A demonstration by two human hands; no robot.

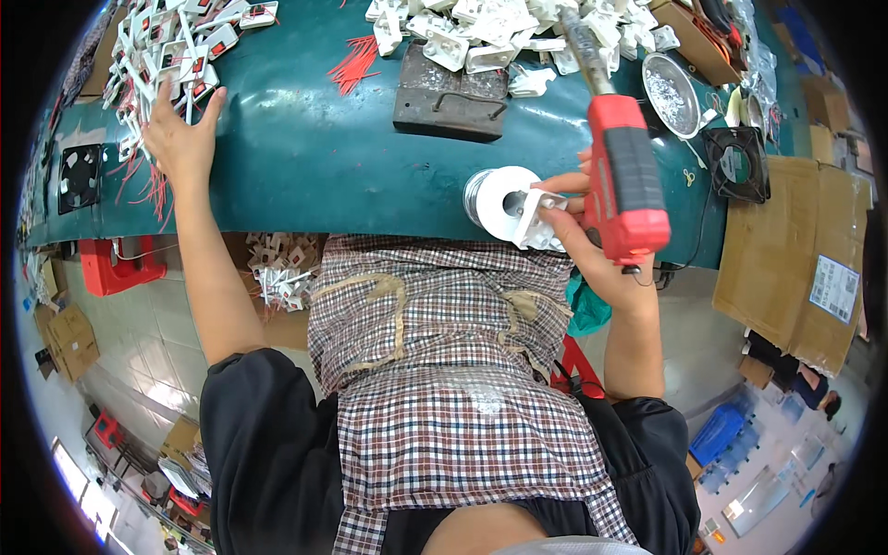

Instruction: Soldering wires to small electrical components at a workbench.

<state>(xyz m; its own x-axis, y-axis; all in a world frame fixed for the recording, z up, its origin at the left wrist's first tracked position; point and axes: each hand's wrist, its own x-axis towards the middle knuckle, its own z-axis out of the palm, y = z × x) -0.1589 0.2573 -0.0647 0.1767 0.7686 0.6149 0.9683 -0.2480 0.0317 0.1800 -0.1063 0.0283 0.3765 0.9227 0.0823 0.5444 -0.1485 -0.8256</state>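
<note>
My left hand (180,139) reaches to the far left with its thumb and fingers apart, at the edge of a heap of white plastic pieces with red switches (190,65) and red wires. My right hand (592,250) pinches a small white plastic part (536,222) between thumb and fingers. Just left of that part, touching or overlapping it, is a white spool of silvery wire (495,194). A red and black tool with a metal barrel (629,176) lies across my right palm and hides part of it. Whether the palm grips the tool, I cannot tell.
A dark metal block with a handle (450,97) sits mid-table, below piled white plastic parts (499,28). Red wires (354,65) lie left of it. A metal dish (672,95) and black fan (737,164) are at right, another fan (80,178) far left. Cardboard (786,259) stands right.
</note>
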